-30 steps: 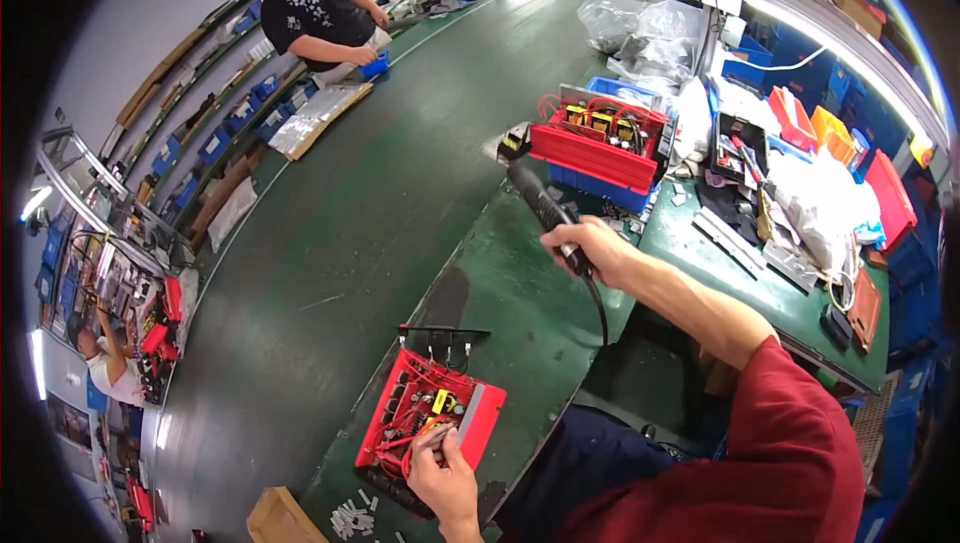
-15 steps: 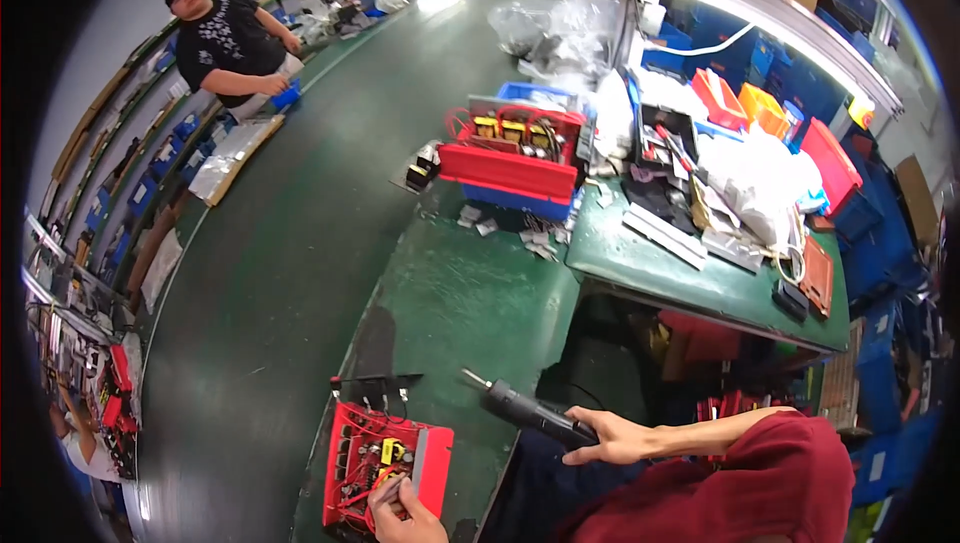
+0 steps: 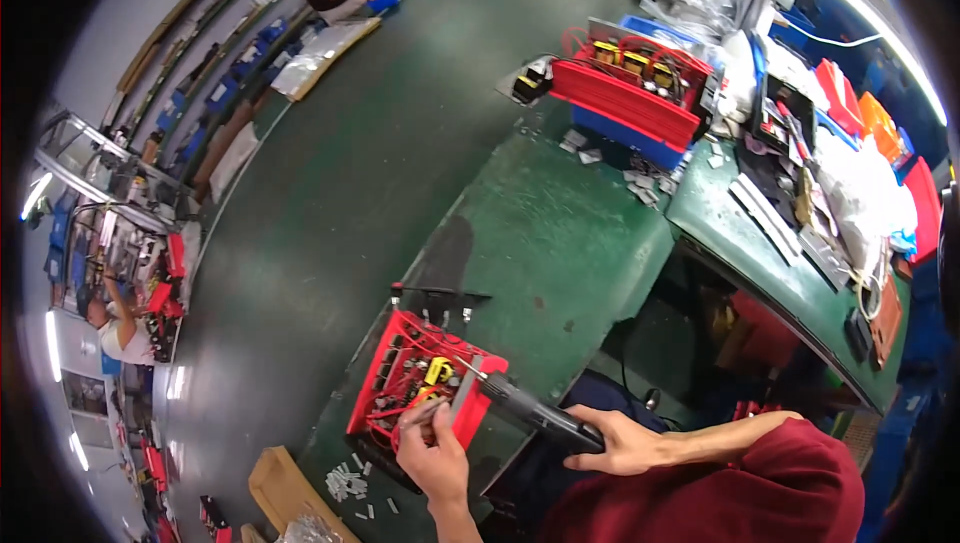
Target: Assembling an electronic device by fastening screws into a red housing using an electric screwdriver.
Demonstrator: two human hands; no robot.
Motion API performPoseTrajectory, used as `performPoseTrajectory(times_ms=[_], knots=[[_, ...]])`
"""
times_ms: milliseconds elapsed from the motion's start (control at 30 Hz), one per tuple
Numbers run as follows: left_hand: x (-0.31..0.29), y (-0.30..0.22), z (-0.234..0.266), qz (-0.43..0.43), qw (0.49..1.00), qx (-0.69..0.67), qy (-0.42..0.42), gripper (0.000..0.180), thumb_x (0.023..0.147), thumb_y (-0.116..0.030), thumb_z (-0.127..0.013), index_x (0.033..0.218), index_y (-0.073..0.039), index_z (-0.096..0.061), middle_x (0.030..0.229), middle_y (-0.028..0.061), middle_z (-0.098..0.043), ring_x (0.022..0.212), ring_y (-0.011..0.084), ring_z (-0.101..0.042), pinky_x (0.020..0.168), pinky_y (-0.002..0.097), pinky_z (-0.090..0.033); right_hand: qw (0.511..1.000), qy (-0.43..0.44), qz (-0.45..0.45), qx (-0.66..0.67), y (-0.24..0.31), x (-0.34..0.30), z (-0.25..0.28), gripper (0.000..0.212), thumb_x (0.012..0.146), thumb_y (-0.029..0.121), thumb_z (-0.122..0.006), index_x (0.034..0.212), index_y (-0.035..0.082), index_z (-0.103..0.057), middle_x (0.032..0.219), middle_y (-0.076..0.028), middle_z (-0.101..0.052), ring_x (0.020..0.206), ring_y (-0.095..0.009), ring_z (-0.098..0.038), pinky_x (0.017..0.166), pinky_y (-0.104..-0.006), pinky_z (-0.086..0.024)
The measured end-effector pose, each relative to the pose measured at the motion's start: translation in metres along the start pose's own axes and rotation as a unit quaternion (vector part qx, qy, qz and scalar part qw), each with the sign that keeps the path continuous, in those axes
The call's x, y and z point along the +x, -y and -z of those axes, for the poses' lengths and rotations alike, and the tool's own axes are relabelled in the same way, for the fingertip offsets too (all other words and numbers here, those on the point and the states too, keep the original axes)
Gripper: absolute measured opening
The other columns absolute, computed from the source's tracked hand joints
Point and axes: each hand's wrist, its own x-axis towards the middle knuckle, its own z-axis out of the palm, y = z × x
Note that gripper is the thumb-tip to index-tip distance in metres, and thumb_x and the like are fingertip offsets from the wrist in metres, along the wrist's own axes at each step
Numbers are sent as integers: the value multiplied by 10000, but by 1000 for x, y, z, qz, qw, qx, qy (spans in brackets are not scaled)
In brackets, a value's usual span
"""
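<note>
Left hand (image 3: 432, 451) fingers pinched, raised; right hand (image 3: 617, 440) curled closed, red-sleeved forearm bent.

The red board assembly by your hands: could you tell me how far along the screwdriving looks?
Done: cannot tell which screws are in. In hand: the right hand points the black electric screwdriver at the red board assembly, which the left hand steadies. Left: another red stack waits farther along the bench.

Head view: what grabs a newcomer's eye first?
The red tray of electronic parts at the near edge of the green bench, low in the picture. The right hand holds a black power screwdriver with its tip over the tray, while the left hand rests on the tray's near edge. A second, fuller red tray sits farther back.
</note>
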Motion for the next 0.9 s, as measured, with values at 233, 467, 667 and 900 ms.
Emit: performPoseTrajectory(times_ms=[233, 467, 667, 900], knots=[[8, 1, -3, -35, 999, 26, -4, 83, 909, -16, -702, 952, 41, -659, 940, 107, -686, 832, 177, -695, 716, 300, -568, 997, -24, -38, -57, -22, -24, 15, 568, 800, 164, -780, 1270, 0, -505, 779, -107, -568, 742, -174, -575, 688, -345, -492], [15, 4, -6, -8, 997, 69, -22, 121, 944, -68, -683, 1017, 25, -659, 944, 93, -698, 800, 156, -651, 707, 281, -511, 999, 0, -24, -30, -36, -17, 5, 571, 860, 203, -742, 1310, -27, -476, 894, -200, -680, 830, -306, -702, 740, -384, -533], [9, 9, -6, -14, 998, 50, -30, 179, 949, -61, -682, 1056, 68, -619, 961, 144, -699, 869, 190, -676, 789, 302, -551, 1000, 5, 4, 3, -38, -17, 7, 485, 1008, 341, -553, 1284, -50, -477, 865, -252, -654, 770, -413, -664, 695, -451, -518], [7, 10, -4, 10, 998, 52, -32, 186, 947, -34, -674, 1075, 82, -603, 1005, 168, -692, 900, 197, -676, 826, 313, -559, 1000, 11, 15, -3, -41, -15, 9, 415, 1051, 254, -400, 1322, -54, -462, 807, -220, -610, 711, -376, -618, 681, -447, -480]])
